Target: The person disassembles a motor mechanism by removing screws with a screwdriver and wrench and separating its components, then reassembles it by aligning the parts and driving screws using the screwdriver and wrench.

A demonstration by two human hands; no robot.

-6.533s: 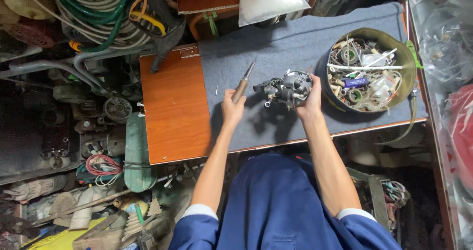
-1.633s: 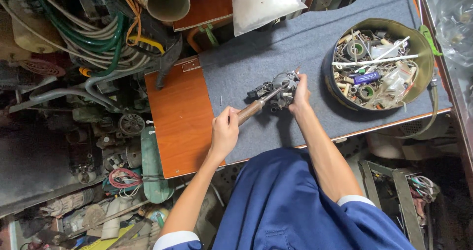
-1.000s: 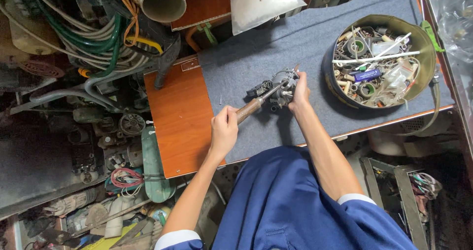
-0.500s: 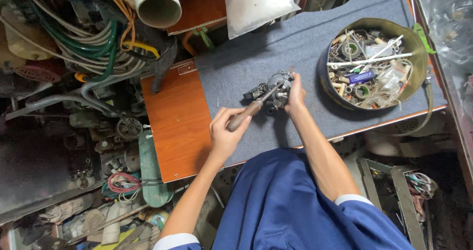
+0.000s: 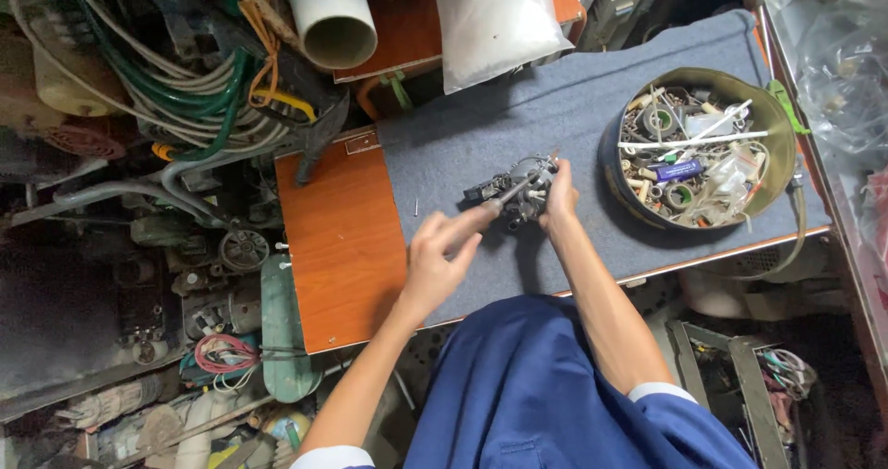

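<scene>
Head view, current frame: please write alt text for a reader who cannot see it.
Seen from above, a person's right hand steadies a small grey metal mechanism on a grey felt mat, while the left hand works a screwdriver into it. A round tin of small parts sits to the right.

A metal part (image 5: 518, 191) lies on the cloth (image 5: 518, 127), a round tin (image 5: 777, 127) right of it, a pipe (image 5: 328, 16) behind.

My counter (image 5: 342, 247) runs across mid-frame — orange-brown wood, a grey felt mat (image 5: 555, 127) over its right part. Upper left, coiled hoses (image 5: 157, 90) and a white pipe (image 5: 328, 16) — lower left, dim clutter.
</scene>
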